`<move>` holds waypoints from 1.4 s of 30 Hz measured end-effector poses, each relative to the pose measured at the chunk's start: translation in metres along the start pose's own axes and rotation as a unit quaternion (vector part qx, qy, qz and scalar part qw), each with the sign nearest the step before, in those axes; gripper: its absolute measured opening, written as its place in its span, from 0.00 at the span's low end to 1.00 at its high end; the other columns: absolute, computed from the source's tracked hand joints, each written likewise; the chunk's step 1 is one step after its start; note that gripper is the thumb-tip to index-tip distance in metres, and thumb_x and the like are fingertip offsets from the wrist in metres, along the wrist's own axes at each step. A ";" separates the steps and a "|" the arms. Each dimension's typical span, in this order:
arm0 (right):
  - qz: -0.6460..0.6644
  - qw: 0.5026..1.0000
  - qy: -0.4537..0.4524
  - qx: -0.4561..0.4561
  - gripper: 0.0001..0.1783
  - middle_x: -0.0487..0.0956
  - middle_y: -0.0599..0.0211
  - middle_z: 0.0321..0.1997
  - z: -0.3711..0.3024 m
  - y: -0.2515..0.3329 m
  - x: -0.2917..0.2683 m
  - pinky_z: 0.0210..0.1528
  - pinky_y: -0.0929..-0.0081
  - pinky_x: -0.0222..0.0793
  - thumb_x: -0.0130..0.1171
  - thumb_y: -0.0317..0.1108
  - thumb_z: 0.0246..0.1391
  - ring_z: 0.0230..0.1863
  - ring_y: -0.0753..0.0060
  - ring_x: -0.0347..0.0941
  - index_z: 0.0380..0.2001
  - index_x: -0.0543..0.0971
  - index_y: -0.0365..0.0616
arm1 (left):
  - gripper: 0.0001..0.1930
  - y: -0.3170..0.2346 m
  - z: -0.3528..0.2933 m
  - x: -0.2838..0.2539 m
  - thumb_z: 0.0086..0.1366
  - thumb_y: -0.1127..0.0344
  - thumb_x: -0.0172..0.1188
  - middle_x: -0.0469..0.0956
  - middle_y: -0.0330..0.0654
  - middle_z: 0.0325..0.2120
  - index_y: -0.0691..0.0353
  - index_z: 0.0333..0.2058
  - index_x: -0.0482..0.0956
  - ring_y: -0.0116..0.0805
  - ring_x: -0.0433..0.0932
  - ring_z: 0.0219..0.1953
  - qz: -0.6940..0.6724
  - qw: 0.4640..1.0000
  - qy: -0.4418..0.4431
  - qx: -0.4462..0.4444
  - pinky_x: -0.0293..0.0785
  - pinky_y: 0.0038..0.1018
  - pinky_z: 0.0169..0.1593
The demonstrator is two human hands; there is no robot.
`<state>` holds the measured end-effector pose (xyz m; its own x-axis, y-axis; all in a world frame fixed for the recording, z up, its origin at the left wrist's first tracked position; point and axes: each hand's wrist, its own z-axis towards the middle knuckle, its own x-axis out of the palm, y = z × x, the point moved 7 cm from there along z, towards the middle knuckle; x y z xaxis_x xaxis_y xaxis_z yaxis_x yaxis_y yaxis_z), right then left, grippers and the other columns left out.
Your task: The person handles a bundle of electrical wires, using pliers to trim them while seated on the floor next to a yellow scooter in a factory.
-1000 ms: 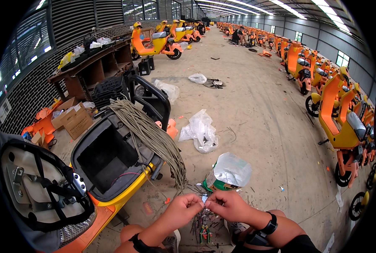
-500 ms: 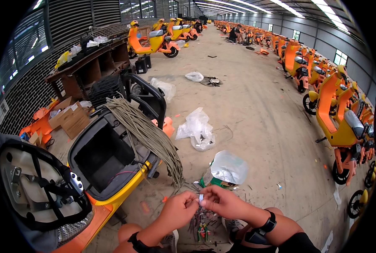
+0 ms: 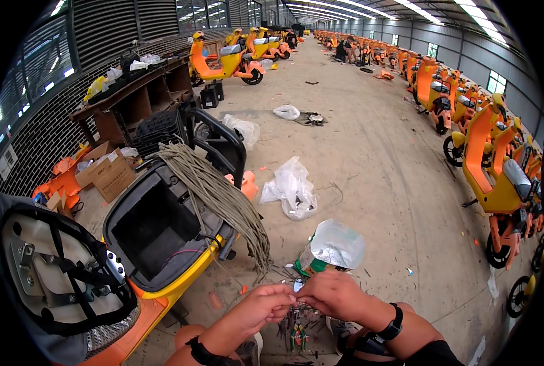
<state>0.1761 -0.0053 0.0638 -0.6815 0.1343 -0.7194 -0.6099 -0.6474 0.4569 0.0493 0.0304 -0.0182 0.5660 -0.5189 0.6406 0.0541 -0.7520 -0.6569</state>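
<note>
My left hand (image 3: 263,308) and my right hand (image 3: 337,295) meet low in the middle, over the floor between my knees. The thumb and fingers of each are pinched, with the fingertips touching. Whatever sits between them is hidden or too small to name. A small whitish piece (image 3: 298,285) shows just past the fingertips; I cannot tell whether it is held or lies lower down. Below the hands, pliers (image 3: 298,337) with green and red handles lie among dark scraps. Just beyond stands an open bag (image 3: 334,245), silvery inside with some green outside.
On the left, a yellow-orange scooter has its storage bin (image 3: 156,229) open, the seat (image 3: 61,274) tipped back and rope (image 3: 214,198) draped over it. Plastic wrap (image 3: 291,189) lies ahead. Scooters (image 3: 491,165) line the right. A cardboard box (image 3: 113,177) sits far left; people work far off.
The small white piece that was pinched between my fingertips now shows just beyond them. My right hand has turned over, its back now facing up. The whole view has shifted slightly.
</note>
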 end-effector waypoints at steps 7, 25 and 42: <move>0.194 0.932 0.041 0.303 0.07 0.76 0.70 0.22 -0.014 -0.028 0.021 0.26 0.78 0.66 0.60 0.34 0.58 0.23 0.77 0.72 0.32 0.78 0.42 | 0.05 -0.028 -0.006 0.010 0.65 0.67 0.56 0.69 0.32 0.20 0.62 0.33 0.74 0.25 0.68 0.20 0.354 0.900 -0.138 0.214 0.62 0.22 0.23; -0.001 0.997 0.036 0.062 0.18 0.80 0.65 0.39 0.004 -0.004 -0.005 0.41 0.69 0.69 0.66 0.36 0.51 0.40 0.63 0.76 0.44 0.76 0.44 | 0.07 -0.022 0.000 0.001 0.65 0.67 0.56 0.69 0.29 0.19 0.64 0.34 0.76 0.18 0.67 0.20 0.307 0.931 -0.114 0.162 0.61 0.20 0.22; 0.300 0.852 0.071 0.422 0.11 0.79 0.70 0.24 -0.024 -0.032 0.027 0.30 0.79 0.69 0.58 0.35 0.60 0.25 0.78 0.75 0.28 0.76 0.39 | 0.07 -0.033 -0.010 0.014 0.63 0.66 0.57 0.69 0.33 0.20 0.63 0.31 0.74 0.24 0.70 0.20 0.402 0.885 -0.135 0.194 0.64 0.24 0.22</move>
<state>0.1870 0.0011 0.0174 -0.9542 -0.1618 -0.2517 -0.2827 0.2119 0.9355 0.0476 0.0437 0.0162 0.7236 -0.6666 -0.1789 -0.2064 0.0383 -0.9777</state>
